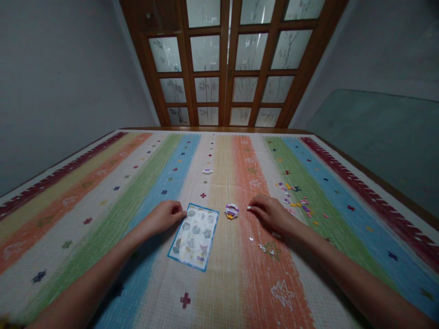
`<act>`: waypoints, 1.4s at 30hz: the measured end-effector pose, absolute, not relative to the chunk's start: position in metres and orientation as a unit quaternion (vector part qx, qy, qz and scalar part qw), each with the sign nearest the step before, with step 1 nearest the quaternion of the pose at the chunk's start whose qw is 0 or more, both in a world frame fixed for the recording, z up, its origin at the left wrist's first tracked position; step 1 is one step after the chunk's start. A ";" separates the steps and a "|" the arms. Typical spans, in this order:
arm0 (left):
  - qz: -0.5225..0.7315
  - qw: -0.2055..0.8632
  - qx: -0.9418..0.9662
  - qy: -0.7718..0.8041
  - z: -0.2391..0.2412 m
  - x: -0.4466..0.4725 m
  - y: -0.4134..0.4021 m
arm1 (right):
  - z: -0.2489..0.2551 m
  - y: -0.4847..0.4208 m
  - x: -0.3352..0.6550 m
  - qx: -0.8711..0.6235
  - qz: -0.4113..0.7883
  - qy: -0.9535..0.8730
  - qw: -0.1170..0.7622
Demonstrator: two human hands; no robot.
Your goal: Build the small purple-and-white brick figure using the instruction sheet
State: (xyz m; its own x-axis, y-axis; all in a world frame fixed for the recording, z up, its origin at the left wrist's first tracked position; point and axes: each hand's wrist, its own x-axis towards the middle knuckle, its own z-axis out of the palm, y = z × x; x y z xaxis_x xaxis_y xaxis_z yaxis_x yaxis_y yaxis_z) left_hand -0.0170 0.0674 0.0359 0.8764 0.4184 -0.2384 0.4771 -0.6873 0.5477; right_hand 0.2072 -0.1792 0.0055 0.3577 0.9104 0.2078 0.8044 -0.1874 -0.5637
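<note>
My left hand [168, 214] is closed, its fingertips on the upper left edge of a blue-bordered instruction sheet [195, 235] that lies tilted on the cloth and shows several grey pictures. Between thumb and finger, my right hand [270, 211] pinches a small white building brick [248, 208] just above the orange stripe. Between the sheet and this hand sits a small round brick build [231, 211] in white, purple and orange. The right hand is apart from it. A few loose white bricks [269, 249] lie in front of the right hand.
Right of my right hand, many small purple, orange, pink and dark bricks [304, 204] are scattered. A small white and purple brick part [207, 172] lies farther back. A striped cloth [226, 283] covers the table; beyond its far edge stand wooden glass-paned doors [224, 73].
</note>
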 end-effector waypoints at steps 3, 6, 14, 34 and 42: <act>0.041 0.271 0.930 0.244 0.040 -0.006 0.054 | 0.010 -0.170 0.198 -0.754 0.110 -0.535 0.365; 0.073 0.287 0.939 0.176 0.037 0.012 0.023 | 0.012 -0.159 0.190 -0.730 0.133 -0.532 0.408; 0.111 0.259 0.953 0.110 0.008 0.055 -0.029 | 0.012 -0.151 0.179 -0.746 0.121 -0.565 0.330; 0.148 0.319 0.935 0.041 0.003 0.037 -0.018 | 0.015 -0.145 0.172 -0.717 0.096 -0.620 0.304; 0.223 0.270 0.936 -0.031 -0.008 0.034 -0.014 | 0.015 -0.143 0.175 -0.714 0.106 -0.627 0.293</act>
